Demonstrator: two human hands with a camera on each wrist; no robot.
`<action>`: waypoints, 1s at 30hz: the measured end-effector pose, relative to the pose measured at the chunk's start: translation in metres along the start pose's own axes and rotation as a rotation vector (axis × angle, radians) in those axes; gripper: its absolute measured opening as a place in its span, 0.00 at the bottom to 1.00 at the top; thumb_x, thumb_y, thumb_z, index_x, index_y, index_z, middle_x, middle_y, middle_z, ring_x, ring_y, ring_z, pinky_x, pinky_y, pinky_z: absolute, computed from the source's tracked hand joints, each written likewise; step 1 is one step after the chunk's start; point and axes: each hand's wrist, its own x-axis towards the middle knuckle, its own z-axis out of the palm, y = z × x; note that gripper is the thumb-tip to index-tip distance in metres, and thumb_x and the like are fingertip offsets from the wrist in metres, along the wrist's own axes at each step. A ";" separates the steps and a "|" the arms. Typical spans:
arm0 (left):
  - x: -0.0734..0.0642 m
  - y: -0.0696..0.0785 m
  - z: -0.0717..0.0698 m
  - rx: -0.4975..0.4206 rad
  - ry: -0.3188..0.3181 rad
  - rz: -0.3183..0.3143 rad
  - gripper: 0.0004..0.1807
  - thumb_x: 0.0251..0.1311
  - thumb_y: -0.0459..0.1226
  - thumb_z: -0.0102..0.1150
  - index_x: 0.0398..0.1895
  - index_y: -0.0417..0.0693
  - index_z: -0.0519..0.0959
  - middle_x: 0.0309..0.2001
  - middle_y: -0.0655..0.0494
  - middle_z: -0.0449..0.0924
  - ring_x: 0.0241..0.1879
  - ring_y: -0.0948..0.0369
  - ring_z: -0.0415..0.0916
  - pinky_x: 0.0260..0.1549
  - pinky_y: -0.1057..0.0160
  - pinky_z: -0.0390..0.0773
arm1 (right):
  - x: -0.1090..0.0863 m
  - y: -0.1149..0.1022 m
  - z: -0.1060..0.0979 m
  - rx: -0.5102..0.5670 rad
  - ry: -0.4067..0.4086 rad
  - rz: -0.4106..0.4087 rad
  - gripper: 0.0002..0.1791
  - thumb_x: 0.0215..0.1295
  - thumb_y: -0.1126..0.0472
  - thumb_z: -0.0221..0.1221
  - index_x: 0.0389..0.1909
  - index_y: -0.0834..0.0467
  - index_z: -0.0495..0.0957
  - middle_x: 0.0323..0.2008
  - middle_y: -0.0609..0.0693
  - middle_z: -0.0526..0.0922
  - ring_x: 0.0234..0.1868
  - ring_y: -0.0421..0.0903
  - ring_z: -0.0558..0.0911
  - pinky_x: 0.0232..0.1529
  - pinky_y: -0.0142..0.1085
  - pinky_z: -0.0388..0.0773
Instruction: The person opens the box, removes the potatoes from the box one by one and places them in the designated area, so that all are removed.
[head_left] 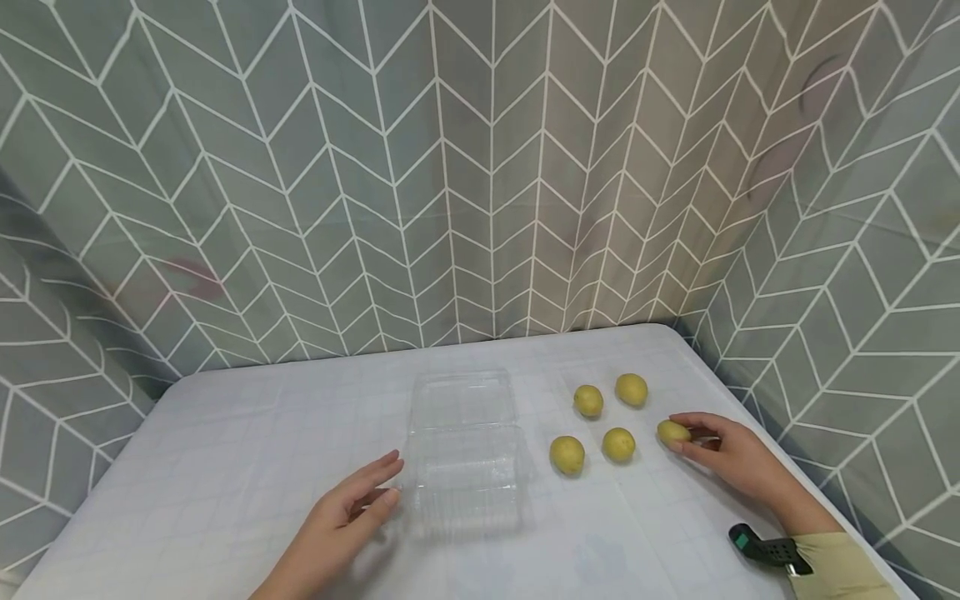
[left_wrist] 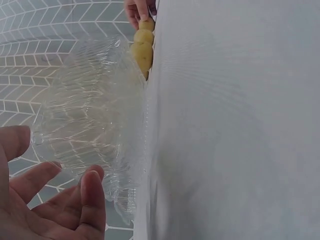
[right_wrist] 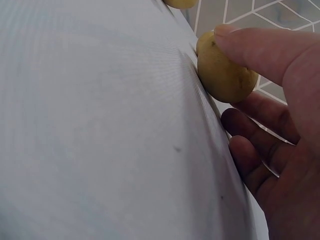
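My right hand (head_left: 738,462) is at the right of the table, pinching a yellow lemon (head_left: 672,432) between thumb and fingers. In the right wrist view the thumb lies across the top of this lemon (right_wrist: 225,70), which sits close over the white cloth. Several other lemons (head_left: 567,455) lie loosely grouped to the left of that hand. A clear plastic clamshell box (head_left: 468,483) stands in the middle with its lid (head_left: 462,400) folded back, away from me. Fingers spread and slightly bent, my left hand (head_left: 341,517) is beside the box's left side and holds nothing.
A white cloth covers the table (head_left: 247,467). Behind it and along the sides hangs a grey patterned curtain (head_left: 465,167). A black strap device (head_left: 768,550) is on the right wrist, by the table's right edge.
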 end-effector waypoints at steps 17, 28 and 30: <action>-0.002 0.004 -0.005 -0.075 0.008 -0.098 0.27 0.66 0.49 0.62 0.68 0.66 0.71 0.66 0.57 0.72 0.50 0.64 0.80 0.43 0.64 0.81 | 0.003 -0.001 0.004 0.001 -0.013 -0.026 0.31 0.59 0.49 0.70 0.60 0.60 0.77 0.51 0.54 0.83 0.49 0.51 0.81 0.43 0.34 0.79; 0.003 -0.001 -0.023 -0.011 0.034 -0.136 0.27 0.67 0.53 0.59 0.68 0.72 0.69 0.63 0.58 0.74 0.52 0.63 0.80 0.48 0.64 0.78 | 0.003 0.002 0.002 0.035 -0.006 -0.061 0.31 0.60 0.49 0.69 0.60 0.61 0.77 0.53 0.55 0.82 0.52 0.55 0.80 0.45 0.36 0.80; 0.008 -0.005 -0.031 0.039 0.041 -0.152 0.28 0.67 0.56 0.57 0.69 0.71 0.68 0.62 0.56 0.76 0.52 0.62 0.80 0.49 0.63 0.77 | 0.005 -0.003 -0.004 0.042 -0.008 -0.070 0.30 0.63 0.50 0.68 0.61 0.61 0.76 0.54 0.57 0.81 0.53 0.58 0.79 0.46 0.39 0.80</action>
